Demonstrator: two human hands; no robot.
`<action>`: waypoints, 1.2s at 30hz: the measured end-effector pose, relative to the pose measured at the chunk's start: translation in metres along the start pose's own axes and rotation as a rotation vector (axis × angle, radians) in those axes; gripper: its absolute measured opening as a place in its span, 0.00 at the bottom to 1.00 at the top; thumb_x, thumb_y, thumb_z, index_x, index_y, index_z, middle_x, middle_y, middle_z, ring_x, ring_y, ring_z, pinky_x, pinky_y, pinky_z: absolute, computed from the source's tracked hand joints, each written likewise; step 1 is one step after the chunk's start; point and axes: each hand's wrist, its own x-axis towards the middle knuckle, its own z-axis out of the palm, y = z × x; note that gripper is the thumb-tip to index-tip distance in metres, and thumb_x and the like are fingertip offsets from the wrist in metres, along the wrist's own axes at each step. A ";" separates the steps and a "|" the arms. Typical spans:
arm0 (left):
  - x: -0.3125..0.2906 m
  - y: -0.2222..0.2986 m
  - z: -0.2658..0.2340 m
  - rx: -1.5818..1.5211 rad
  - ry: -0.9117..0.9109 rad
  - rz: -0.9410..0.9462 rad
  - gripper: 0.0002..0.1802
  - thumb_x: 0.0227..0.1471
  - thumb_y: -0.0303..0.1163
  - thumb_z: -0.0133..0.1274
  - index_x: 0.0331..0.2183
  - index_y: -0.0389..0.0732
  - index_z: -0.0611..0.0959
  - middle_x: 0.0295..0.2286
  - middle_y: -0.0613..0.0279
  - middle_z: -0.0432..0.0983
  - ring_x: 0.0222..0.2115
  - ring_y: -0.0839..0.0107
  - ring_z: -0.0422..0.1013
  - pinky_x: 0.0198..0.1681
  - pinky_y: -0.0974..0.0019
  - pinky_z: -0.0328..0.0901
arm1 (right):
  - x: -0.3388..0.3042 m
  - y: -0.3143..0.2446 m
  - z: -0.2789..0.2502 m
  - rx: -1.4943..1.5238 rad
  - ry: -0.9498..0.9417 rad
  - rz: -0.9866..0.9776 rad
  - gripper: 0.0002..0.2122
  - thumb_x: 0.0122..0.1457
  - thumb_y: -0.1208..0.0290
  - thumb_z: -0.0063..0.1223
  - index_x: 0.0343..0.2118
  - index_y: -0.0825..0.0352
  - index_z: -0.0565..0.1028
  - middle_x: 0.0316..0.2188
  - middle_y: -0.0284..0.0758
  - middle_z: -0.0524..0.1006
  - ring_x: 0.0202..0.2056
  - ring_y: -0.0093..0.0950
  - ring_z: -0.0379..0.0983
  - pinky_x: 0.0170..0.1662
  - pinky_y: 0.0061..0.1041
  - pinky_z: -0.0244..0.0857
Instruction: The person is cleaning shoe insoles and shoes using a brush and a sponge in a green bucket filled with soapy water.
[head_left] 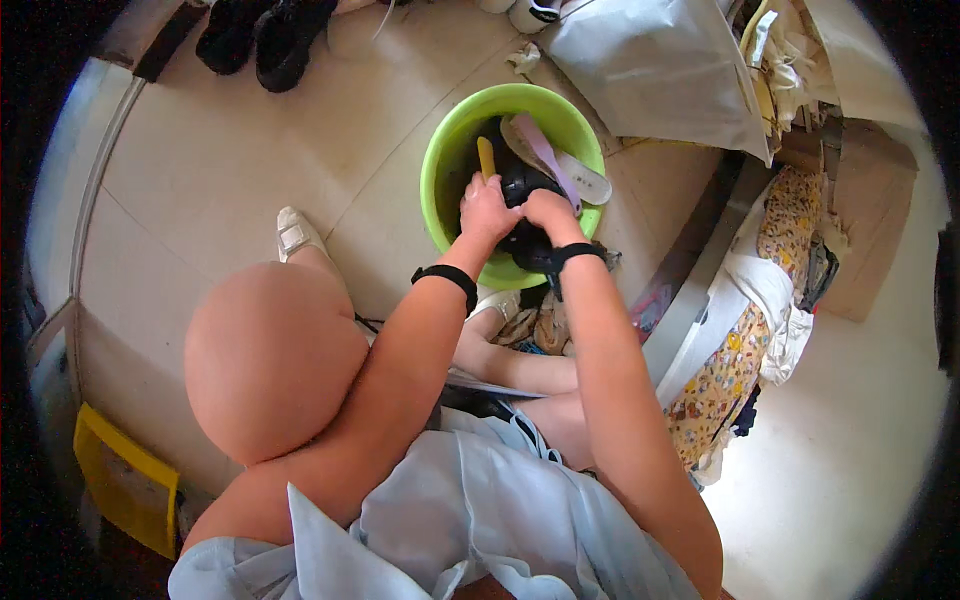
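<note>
Green bucket point(432, 180) is standing on the tiled floor point(230, 150); taking it as landmark. A black item point(520, 185) is lying inside it, details hard to make out in the shadow.

2 bare hands are working within the bucket's rim. Left hand point(484, 212) is sitting left of the bucket's middle, fingers lying bent over the black item, just beside a yellow handle point(486, 157); cannot tell how firmly they are closing or whether they are gripping anything. Right hand point(549, 212) is resting to the right, nearly meeting the left hand, fingers curling inward at the black item; their tips are hiding, so cannot tell what they are holding. Each wrist is wearing a black band.

A purple strip point(547, 160) and a pale flat piece point(584, 180) are leaning against the bucket's far right side, the pale piece overlapping the rim.

Beyond the bucket, to the right, a grey bag point(650, 75) is standing; well beyond it to the left, 2 black shoes point(290, 45) are lying. Right of the bucket and nearer the wearer, flowered cloth point(720, 400) is spreading.
</note>
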 end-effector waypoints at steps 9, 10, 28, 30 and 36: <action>-0.011 0.027 0.005 0.145 -0.082 -0.084 0.45 0.37 0.51 0.59 0.53 0.36 0.63 0.56 0.46 0.51 0.57 0.55 0.52 0.53 0.42 0.52 | 0.031 0.044 0.003 0.186 -0.038 -0.224 0.15 0.45 0.68 0.45 0.31 0.72 0.77 0.36 0.51 0.74 0.40 0.44 0.72 0.44 0.37 0.64; -0.012 0.032 0.004 0.153 -0.100 -0.091 0.45 0.37 0.50 0.59 0.53 0.36 0.63 0.56 0.47 0.50 0.57 0.56 0.51 0.53 0.41 0.52 | 0.032 0.048 0.005 0.180 0.005 -0.196 0.15 0.45 0.67 0.45 0.31 0.72 0.77 0.35 0.51 0.74 0.39 0.45 0.72 0.44 0.37 0.64; -0.025 0.018 0.019 0.285 0.086 0.559 0.21 0.38 0.28 0.50 0.40 0.40 0.74 0.35 0.60 0.69 0.45 0.62 0.62 0.47 0.59 0.55 | 0.027 0.050 0.007 0.200 0.035 -0.434 0.09 0.46 0.73 0.47 0.31 0.64 0.76 0.30 0.45 0.76 0.32 0.42 0.73 0.35 0.34 0.64; -0.025 0.016 0.015 0.248 0.081 0.574 0.19 0.37 0.28 0.51 0.38 0.41 0.76 0.35 0.60 0.68 0.44 0.61 0.62 0.46 0.59 0.56 | 0.028 0.047 -0.003 0.035 -0.123 -0.420 0.11 0.45 0.74 0.48 0.34 0.63 0.77 0.32 0.44 0.76 0.35 0.42 0.73 0.37 0.34 0.65; -0.028 0.022 -0.008 0.242 -0.111 0.473 0.16 0.31 0.33 0.58 0.30 0.46 0.81 0.35 0.55 0.66 0.41 0.58 0.62 0.41 0.59 0.60 | 0.024 0.029 -0.018 -0.230 -0.381 -0.392 0.12 0.45 0.68 0.50 0.35 0.63 0.76 0.36 0.43 0.76 0.36 0.38 0.73 0.38 0.34 0.65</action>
